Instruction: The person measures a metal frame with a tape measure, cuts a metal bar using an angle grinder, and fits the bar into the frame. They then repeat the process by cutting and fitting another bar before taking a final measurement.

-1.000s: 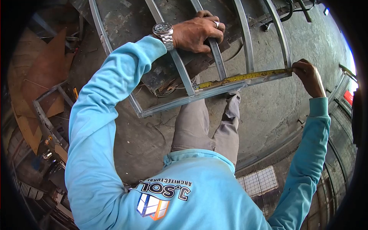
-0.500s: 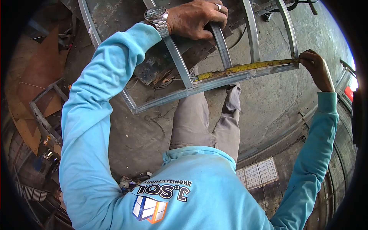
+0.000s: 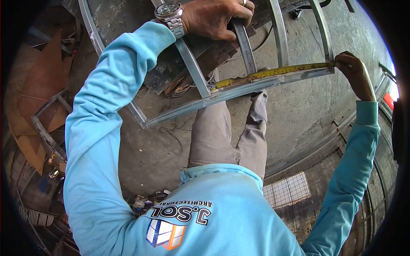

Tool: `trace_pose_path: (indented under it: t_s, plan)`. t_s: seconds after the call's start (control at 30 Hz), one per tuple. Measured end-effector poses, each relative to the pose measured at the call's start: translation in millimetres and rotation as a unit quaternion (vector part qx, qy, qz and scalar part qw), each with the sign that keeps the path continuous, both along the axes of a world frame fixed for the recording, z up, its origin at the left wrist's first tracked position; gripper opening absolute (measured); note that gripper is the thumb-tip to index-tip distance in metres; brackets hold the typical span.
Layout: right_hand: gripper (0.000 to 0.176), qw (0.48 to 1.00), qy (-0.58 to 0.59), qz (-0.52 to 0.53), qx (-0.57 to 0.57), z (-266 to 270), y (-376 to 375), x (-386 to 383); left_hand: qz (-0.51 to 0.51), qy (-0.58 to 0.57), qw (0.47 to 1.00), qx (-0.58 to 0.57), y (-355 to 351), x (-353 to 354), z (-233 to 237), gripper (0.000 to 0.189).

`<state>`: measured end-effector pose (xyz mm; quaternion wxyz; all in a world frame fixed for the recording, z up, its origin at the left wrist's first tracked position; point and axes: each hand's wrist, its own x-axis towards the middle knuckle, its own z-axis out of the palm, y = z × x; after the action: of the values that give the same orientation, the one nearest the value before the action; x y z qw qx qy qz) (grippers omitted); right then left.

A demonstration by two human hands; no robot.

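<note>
A welded metal frame point(image 3: 239, 91) of square tubing with several crossbars spans the upper middle of the head view. My left hand point(image 3: 215, 19), with a watch above its wrist, is closed around one crossbar point(image 3: 244, 47). At the frame's right end my right hand point(image 3: 350, 68) pinches a worn yellow tape measure point(image 3: 273, 73). Its blade runs along the near rail, and its end lies beside another crossbar point(image 3: 192, 66) to the left. Whether a tape case sits inside my right hand is hidden.
Dark boards point(image 3: 188, 81) and a work surface lie under the frame. Brown sheets point(image 3: 40, 85) and another metal frame point(image 3: 47, 123) lean at the left. Wire mesh point(image 3: 288, 192) is on the lower right. Thin cables point(image 3: 173, 132) trail over the concrete floor point(image 3: 299, 111).
The metal frame has shifted slightly left in view, its left corner dipping a little. Both hands keep their hold, and the tape stays stretched along the rail.
</note>
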<state>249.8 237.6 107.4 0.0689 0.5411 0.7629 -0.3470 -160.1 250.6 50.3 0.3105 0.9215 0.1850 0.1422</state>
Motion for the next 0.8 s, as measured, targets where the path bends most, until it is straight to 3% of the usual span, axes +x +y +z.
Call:
trace_pose_path:
  t_s: [0.8]
  plan:
    - [0.016,1.0,-0.008,-0.007,-0.017,-6.1,3.1,3.6,0.016,-0.046,0.999,0.002,-1.2,-1.3,-9.0,0.031]
